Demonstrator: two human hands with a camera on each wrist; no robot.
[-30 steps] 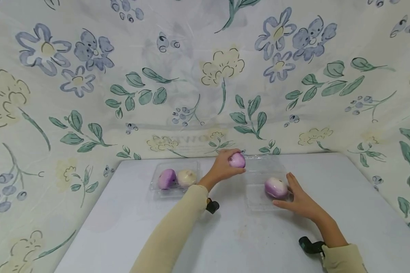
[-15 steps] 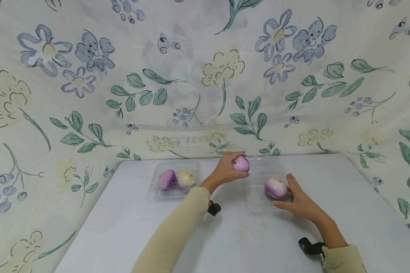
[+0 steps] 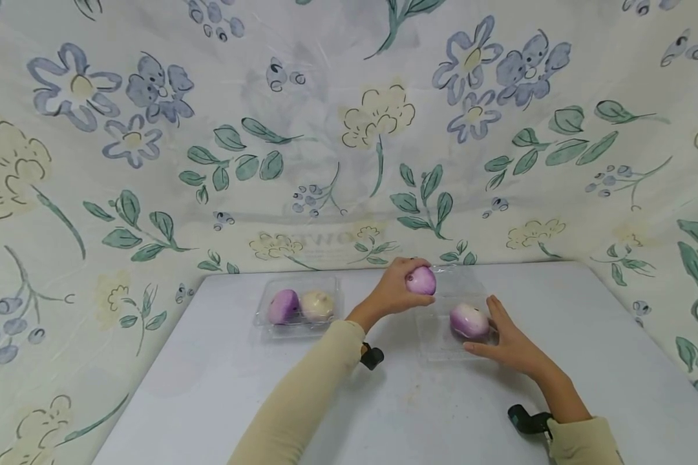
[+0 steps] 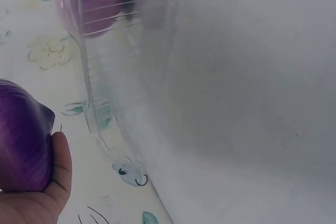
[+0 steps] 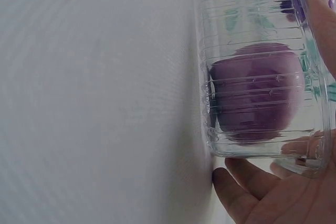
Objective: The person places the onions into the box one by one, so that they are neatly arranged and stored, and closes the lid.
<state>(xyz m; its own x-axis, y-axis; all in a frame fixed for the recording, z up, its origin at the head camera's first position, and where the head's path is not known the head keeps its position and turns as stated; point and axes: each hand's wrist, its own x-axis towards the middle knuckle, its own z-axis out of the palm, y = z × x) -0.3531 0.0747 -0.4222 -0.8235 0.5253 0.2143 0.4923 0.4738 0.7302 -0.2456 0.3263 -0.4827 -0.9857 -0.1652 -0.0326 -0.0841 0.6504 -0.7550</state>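
Note:
My left hand (image 3: 391, 289) holds a red onion (image 3: 422, 281) between thumb and fingers, raised above the table. In the left wrist view the same onion (image 4: 23, 140) shows deep purple with a pointed end. To its right lies an open clear plastic container (image 3: 436, 345), its lid part folded back toward the wall. A purple-and-white onion (image 3: 469, 320) sits inside, at the right side. My right hand (image 3: 516, 342) holds the container's near right corner, thumb at the near rim and fingers at the right end. In the right wrist view those fingers (image 5: 247, 179) touch the ribbed end wall.
A second clear plastic container (image 3: 270, 329) stands at the left with a purple onion (image 3: 284, 306) and a pale yellow onion (image 3: 317, 305) inside. The white table (image 3: 209, 374) ends at a floral cloth backdrop (image 3: 302, 148).
My left hand has carried the red onion rightward and slightly lower, closer to the open container. My right hand and the onion inside that container have stayed in place.

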